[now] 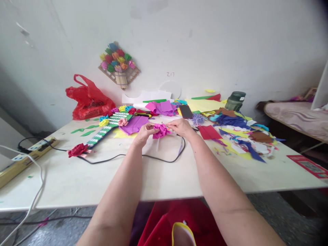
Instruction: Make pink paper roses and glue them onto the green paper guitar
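A magenta paper flower [160,131] is held up just over the table, between my two hands. My left hand [146,132] pinches its left side with thumb and forefinger. On the other side, the fingers of my right hand [181,127] are closed on the flower's right petals. A pale stick-like piece hangs under the flower, blurred. To the left lies a green-and-white striped board [104,131] with several paper flowers on it, a dark red flower [77,150] at its near end. Purple paper [135,125] lies beside my left hand.
A black cable [164,159] loops in front of my hands from a power strip [30,155]. Paper scraps [241,136] are heaped at the right, near a green bottle [235,101]. A phone [186,111] and red bag [89,99] are at the back.
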A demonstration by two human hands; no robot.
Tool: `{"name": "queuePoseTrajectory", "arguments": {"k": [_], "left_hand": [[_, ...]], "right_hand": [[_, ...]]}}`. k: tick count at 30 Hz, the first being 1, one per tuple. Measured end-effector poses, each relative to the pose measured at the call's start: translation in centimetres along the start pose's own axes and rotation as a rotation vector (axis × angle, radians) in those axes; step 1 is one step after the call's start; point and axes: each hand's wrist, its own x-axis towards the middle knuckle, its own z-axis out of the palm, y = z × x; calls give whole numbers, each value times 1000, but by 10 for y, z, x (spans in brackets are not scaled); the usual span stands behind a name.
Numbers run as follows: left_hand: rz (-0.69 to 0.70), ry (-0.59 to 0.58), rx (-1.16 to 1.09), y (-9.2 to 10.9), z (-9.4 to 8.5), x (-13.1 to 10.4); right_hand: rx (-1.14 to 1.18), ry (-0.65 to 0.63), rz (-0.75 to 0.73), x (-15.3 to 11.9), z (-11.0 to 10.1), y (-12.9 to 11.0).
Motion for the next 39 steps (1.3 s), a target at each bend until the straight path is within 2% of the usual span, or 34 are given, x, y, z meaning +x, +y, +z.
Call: {"name": "queuePoseTrajectory", "arguments": {"k": [8,13,25,33,39], "left_hand": [[18,28,4,-4,1,2],[36,86,46,-1,6,0],[28,153,67,-8,8,4],[107,144,41,-8,8,2],[109,141,64,-4,7,1]], "right_hand": [[-59,14,-76,1,1,2],[-69,18,-78,1,0,1],[-73,43,-86,0,0,1],[-37,64,-104,1,0,1],[-39,80,-114,1,1,4]]}}
